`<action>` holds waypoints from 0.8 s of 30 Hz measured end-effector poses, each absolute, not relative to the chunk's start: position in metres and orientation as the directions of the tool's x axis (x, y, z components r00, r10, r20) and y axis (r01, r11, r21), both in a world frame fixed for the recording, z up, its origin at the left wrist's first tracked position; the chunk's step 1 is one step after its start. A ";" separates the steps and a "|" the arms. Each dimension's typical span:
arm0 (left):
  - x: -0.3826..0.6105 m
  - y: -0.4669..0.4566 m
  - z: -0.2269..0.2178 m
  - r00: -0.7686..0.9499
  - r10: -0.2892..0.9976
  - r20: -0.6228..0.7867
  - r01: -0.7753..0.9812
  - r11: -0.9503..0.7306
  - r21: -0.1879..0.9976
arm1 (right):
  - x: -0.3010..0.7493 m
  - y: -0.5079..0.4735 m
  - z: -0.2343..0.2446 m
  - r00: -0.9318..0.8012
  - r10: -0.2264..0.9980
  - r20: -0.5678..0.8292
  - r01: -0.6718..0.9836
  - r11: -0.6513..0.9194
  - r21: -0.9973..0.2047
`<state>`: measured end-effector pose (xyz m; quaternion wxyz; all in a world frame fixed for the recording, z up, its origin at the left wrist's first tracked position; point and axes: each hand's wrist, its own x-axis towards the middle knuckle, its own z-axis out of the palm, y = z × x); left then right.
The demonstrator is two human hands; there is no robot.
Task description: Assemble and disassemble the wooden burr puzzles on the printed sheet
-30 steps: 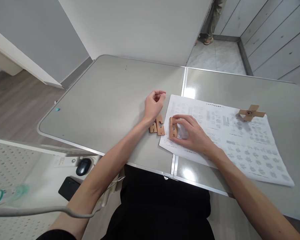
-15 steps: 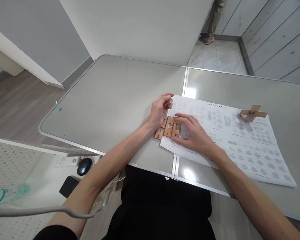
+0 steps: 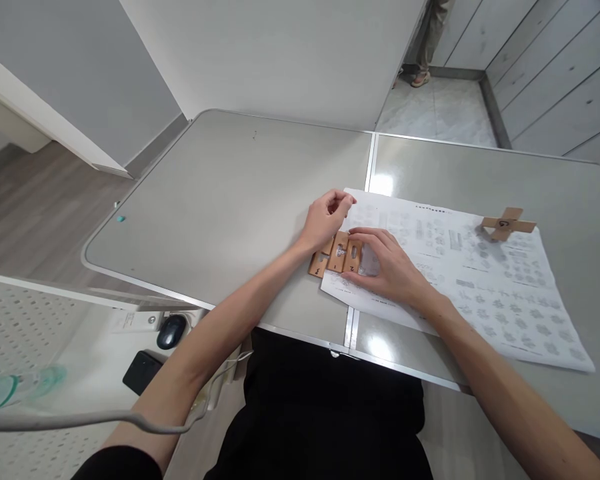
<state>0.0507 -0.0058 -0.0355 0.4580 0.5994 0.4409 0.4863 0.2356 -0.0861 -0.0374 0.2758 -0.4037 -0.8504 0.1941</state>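
Three flat wooden slotted pieces lie side by side at the near left corner of a printed paper sheet on the grey table. My right hand rests on the paper with its fingertips pressed against the right-hand piece. My left hand sits just behind the pieces, fingers loosely curled, thumb meeting the fingertips; whether anything is in it I cannot tell. An assembled wooden cross lies at the sheet's far right corner.
The table's seam runs front to back beside the paper. A small teal dot sits near the left edge. Below left lie a computer mouse and a black phone. Someone's feet show beyond the partition.
The wooden pieces went from separate to lined up together at the paper's corner. My left hand shifted right and closer to them; my right hand stayed on the right-hand piece.
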 end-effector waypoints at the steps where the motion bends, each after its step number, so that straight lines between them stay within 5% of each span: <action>1: 0.051 -0.008 -0.035 0.167 0.967 0.192 0.120 -0.213 0.970 | 0.235 -0.086 -0.037 -0.521 0.793 0.314 0.579 0.600 -0.553; 7: 0.053 -0.014 -0.031 0.227 0.950 0.215 0.199 -0.261 0.945 | 0.235 -0.087 -0.038 -0.489 0.800 0.348 0.586 0.597 -0.548; 18: 0.056 -0.030 -0.019 0.453 0.820 0.350 0.242 -0.491 0.837 | 0.237 -0.088 -0.029 -0.193 0.766 0.613 0.697 0.547 -0.464; 24: 0.057 -0.028 -0.022 0.460 0.841 0.283 0.165 -0.395 0.904 | 0.234 -0.088 -0.029 -0.190 0.775 0.603 0.696 0.539 -0.473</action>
